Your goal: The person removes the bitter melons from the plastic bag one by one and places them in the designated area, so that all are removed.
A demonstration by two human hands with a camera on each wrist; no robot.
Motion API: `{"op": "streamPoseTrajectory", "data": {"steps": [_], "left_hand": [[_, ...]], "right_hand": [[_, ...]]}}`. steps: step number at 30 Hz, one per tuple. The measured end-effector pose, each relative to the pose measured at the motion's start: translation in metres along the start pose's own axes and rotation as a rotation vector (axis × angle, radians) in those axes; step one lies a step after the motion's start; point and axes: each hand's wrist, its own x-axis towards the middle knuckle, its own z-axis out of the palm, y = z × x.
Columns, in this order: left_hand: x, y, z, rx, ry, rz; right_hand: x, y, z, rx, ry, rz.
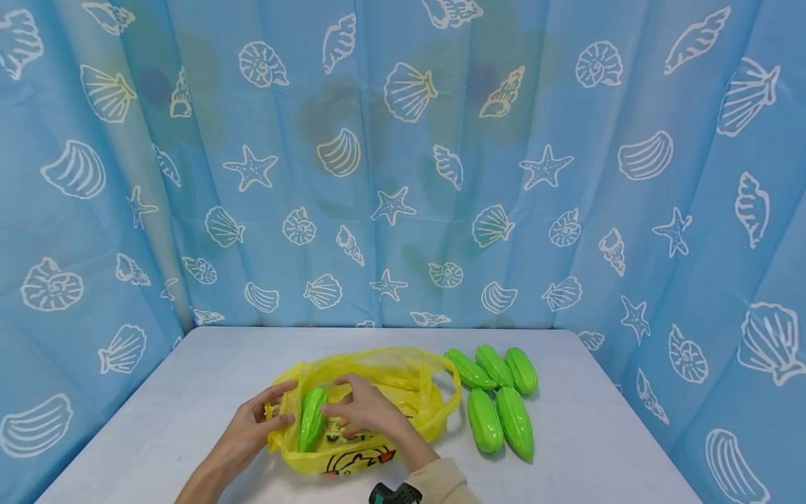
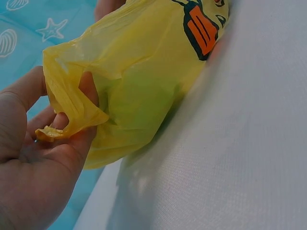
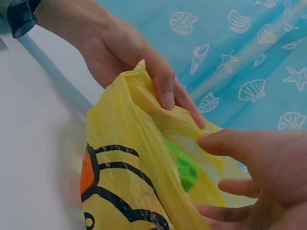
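A yellow plastic bag (image 1: pixel 434 413) with a printed cartoon lies on the white table, its mouth open upward. Inside, by its left wall, is a shiny green cucumber-shaped vegetable (image 1: pixel 311 418); its green also shows in the right wrist view (image 3: pixel 184 167). My left hand (image 1: pixel 255 423) holds the bag's left edge, and in the left wrist view the thin plastic passes between the fingers. Over the bag's mouth, my right hand (image 1: pixel 368 409) reaches in with loosely bent, spread fingers beside the vegetable. No grip shows in the right wrist view, where the hand (image 3: pixel 273 177) appears apart from it.
Several more green cucumber-shaped vegetables (image 1: pixel 515 423) lie in two rows right of the bag, close to its rim. The white table (image 1: pixel 598 427) extends around them. A blue curtain (image 1: pixel 403 175) with shell prints hangs behind and at both sides.
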Motion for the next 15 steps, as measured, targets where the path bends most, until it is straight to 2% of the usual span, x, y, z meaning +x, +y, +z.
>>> {"op": "streamPoseTrajectory", "data": {"steps": [7,15], "left_hand": [[0.0,0.0,0.0,0.002,0.005,-0.003],[-0.002,0.002,0.002,0.015,0.01,-0.005]], "right_hand": [[0.007,0.003,0.006,0.051,0.008,0.021],[0.015,0.004,0.018,0.079,0.034,0.091]]}}
